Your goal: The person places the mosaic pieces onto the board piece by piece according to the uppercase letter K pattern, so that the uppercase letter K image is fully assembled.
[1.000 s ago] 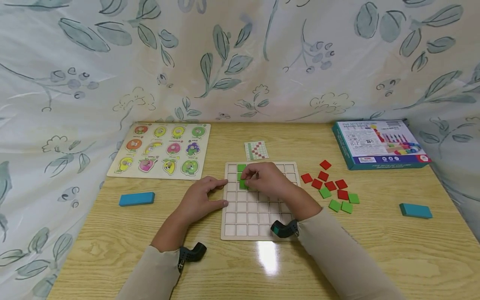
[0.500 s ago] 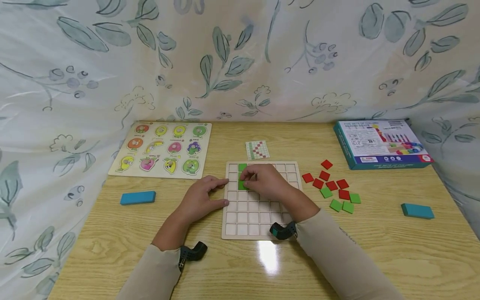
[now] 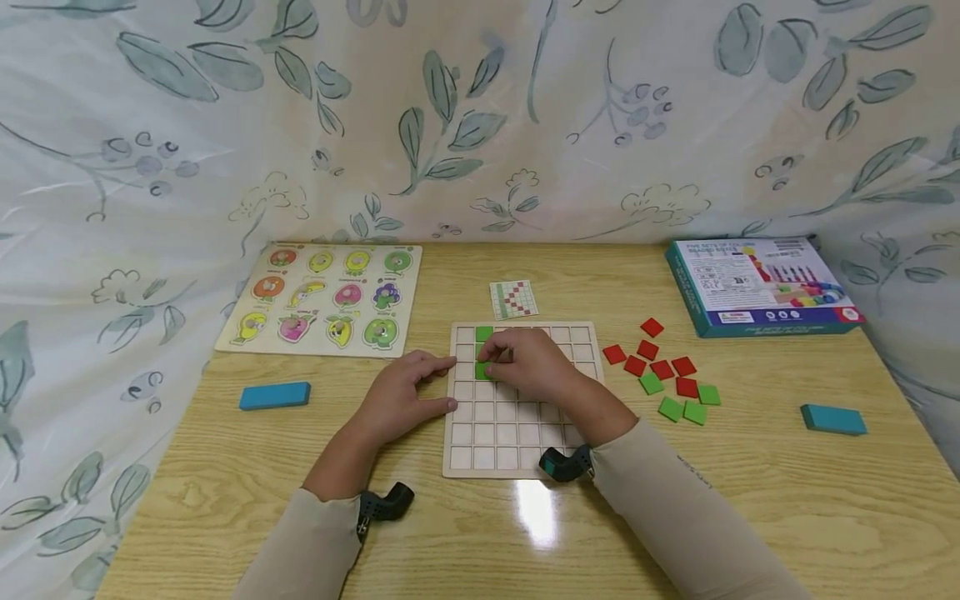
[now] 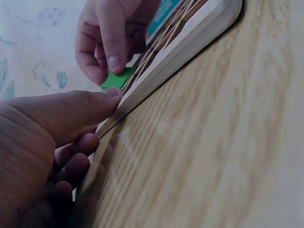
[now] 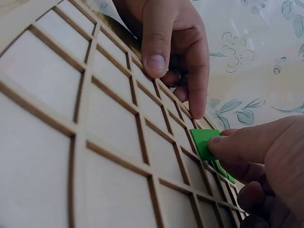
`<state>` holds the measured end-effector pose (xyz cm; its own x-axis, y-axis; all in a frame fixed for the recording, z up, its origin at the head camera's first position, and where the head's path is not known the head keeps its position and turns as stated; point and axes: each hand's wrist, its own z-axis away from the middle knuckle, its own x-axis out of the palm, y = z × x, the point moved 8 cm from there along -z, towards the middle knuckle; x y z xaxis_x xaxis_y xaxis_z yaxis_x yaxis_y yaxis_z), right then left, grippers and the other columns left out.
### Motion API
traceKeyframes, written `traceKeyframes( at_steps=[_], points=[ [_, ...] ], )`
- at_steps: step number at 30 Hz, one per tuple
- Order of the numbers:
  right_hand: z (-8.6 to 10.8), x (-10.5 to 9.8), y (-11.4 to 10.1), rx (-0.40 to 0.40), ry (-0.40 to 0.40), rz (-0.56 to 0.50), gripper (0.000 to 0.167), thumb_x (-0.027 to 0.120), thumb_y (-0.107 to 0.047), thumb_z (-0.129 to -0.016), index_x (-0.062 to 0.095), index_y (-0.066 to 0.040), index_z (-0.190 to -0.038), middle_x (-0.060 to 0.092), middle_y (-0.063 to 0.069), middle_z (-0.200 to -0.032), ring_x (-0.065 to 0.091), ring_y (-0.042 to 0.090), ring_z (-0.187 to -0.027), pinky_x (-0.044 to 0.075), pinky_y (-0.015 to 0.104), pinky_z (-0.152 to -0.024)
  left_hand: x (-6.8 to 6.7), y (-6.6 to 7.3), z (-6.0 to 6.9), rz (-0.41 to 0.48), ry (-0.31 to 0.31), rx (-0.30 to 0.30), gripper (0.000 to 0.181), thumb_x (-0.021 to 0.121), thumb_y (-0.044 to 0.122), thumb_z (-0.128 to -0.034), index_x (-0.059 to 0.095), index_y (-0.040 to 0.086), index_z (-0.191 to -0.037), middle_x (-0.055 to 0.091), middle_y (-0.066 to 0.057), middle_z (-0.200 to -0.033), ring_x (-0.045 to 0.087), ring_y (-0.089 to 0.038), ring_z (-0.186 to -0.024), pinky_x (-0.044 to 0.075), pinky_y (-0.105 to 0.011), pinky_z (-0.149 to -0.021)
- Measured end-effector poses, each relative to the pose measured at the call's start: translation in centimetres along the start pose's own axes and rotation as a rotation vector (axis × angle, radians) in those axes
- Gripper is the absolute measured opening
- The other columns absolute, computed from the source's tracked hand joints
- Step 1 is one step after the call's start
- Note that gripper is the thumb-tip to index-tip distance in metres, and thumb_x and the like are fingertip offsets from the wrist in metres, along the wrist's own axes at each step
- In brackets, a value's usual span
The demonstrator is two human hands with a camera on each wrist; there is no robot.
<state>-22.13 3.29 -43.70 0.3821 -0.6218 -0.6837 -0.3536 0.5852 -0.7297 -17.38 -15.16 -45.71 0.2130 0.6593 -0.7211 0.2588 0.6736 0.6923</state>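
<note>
My right hand (image 3: 528,362) pinches a green square tile (image 5: 203,142) between thumb and fingers. In the right wrist view the tile stands tilted at the surface of a wooden grid board (image 3: 495,458). Another green tile (image 3: 485,333) lies in a top-row cell of the second column, and one between them is partly covered by my fingers. My left hand (image 3: 405,398) lies at the board's left side, thumb and forefinger spread, their tips touching its edge. The left wrist view shows the left thumb (image 4: 90,107) against that edge, with the other fingers loosely bent.
Several red tiles (image 3: 634,367) and green tiles (image 3: 671,408) lie loose right of the board. Behind it is a small pattern card (image 3: 514,300). A fruit puzzle board (image 3: 322,300), a boxed set (image 3: 761,287) and two blue blocks (image 3: 274,396) stand farther out.
</note>
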Motion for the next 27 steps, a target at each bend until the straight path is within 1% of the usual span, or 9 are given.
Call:
traceKeyframes(
  at_steps=[5, 8, 17, 21, 27],
  points=[
    [0.11, 0.09, -0.01, -0.001, -0.009, 0.066, 0.018, 0.085, -0.014, -0.091, 0.08, -0.018, -0.108, 0.072, -0.003, -0.103, 0.064, 0.015, -0.093, 0.052, 0.038, -0.086, 0.02, -0.03, 0.0, -0.002, -0.003, -0.001, 0.061, 0.091, 0.028, -0.087, 0.071, 0.016, -0.143, 0.066, 0.0, -0.116, 0.056, -0.019, -0.099, 0.049, -0.042, -0.09],
    [0.24, 0.13, -0.07, 0.013, -0.02, 0.093, 0.022, 0.087, -0.016, -0.09, 0.08, -0.018, -0.111, 0.071, -0.003, -0.105, 0.063, 0.016, -0.095, 0.052, 0.038, -0.087, 0.02, 0.01, -0.02, -0.004, -0.005, -0.001, 0.061, 0.09, 0.028, -0.0871, 0.071, 0.016, -0.143, 0.067, 0.0, -0.117, 0.057, -0.019, -0.1, 0.049, -0.042, -0.091],
    [0.41, 0.24, 0.01, 0.043, -0.034, 0.087, 0.025, 0.087, -0.018, -0.091, 0.079, -0.018, -0.115, 0.071, -0.003, -0.108, 0.066, 0.016, -0.1, 0.053, 0.04, -0.092, 0.01, 0.09, 0.05, 0.005, -0.009, -0.007, 0.061, 0.09, 0.027, -0.0873, 0.071, 0.017, -0.144, 0.067, 0.0, -0.118, 0.057, -0.019, -0.101, 0.049, -0.042, -0.091],
    [0.51, 0.23, 0.01, 0.037, -0.028, 0.091, 0.024, 0.087, -0.019, -0.092, 0.08, -0.018, -0.114, 0.071, -0.003, -0.109, 0.066, 0.016, -0.101, 0.053, 0.04, -0.093, 0.0, 0.09, 0.06, 0.005, -0.013, -0.019, 0.06, 0.09, 0.027, -0.0875, 0.071, 0.017, -0.144, 0.066, 0.001, -0.117, 0.056, -0.019, -0.101, 0.049, -0.041, -0.091],
    [0.61, 0.2, -0.11, 0.017, -0.021, 0.1, 0.023, 0.087, -0.02, -0.092, 0.081, -0.017, -0.113, 0.07, -0.003, -0.108, 0.064, 0.015, -0.098, 0.053, 0.038, -0.091, -0.06, 0.21, 0.07, 0.008, -0.013, -0.02, 0.06, 0.09, 0.027, -0.0875, 0.07, 0.017, -0.144, 0.067, 0.0, -0.118, 0.056, -0.019, -0.101, 0.049, -0.042, -0.091]
  ],
)
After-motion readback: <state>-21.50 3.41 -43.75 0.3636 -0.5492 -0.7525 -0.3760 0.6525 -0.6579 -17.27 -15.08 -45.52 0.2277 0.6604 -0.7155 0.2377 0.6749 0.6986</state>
